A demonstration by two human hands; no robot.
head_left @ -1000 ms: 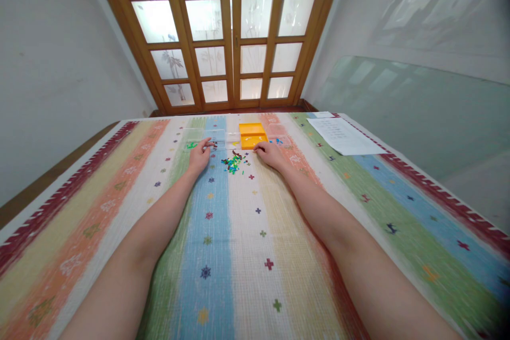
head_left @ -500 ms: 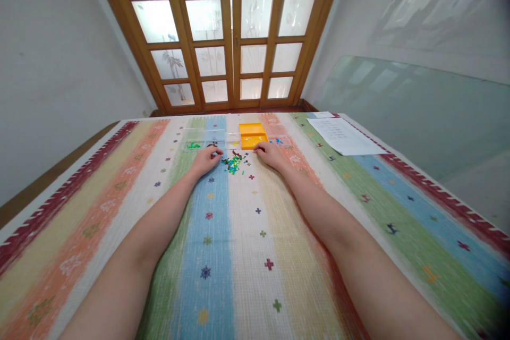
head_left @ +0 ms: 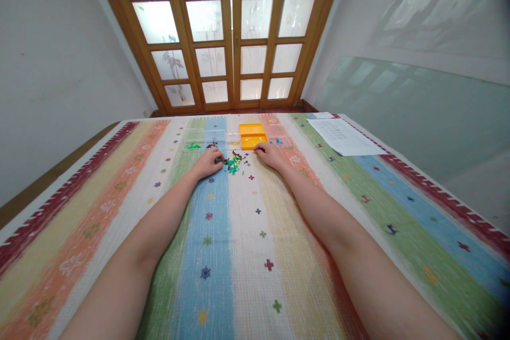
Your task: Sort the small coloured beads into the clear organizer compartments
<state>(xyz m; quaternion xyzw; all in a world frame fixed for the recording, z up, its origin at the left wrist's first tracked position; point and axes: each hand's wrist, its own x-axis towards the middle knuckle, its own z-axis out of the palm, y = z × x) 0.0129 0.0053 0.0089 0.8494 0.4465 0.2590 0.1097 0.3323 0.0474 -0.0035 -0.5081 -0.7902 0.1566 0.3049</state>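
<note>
A pile of tiny coloured pieces [head_left: 235, 163], green, blue, yellow and dark red, lies on the tablecloth between my hands. At its left edge is my left hand [head_left: 209, 163], fingers curled and touching the outermost pieces; what they hold, if anything, is too small to name. To the right, my right hand [head_left: 271, 155] rests with thumb and fingertips together, just below an open orange box [head_left: 252, 128] with small pale pieces in it. Whether anything sits in that pinch is hidden. Clear plastic boxes stand behind the hands, with green pieces [head_left: 193, 146] and blue pieces [head_left: 276, 142] in them.
A striped tablecloth [head_left: 247, 255] covers the table. Printed paper sheets [head_left: 342, 137] lie at the far right. Beyond the far table edge stand wooden glazed doors [head_left: 235, 48], and a glass panel [head_left: 414, 111] leans along the right wall.
My left hand has dropped slightly toward me, its fingers now curled down at the pile's left edge. My right hand stays where it was.
</note>
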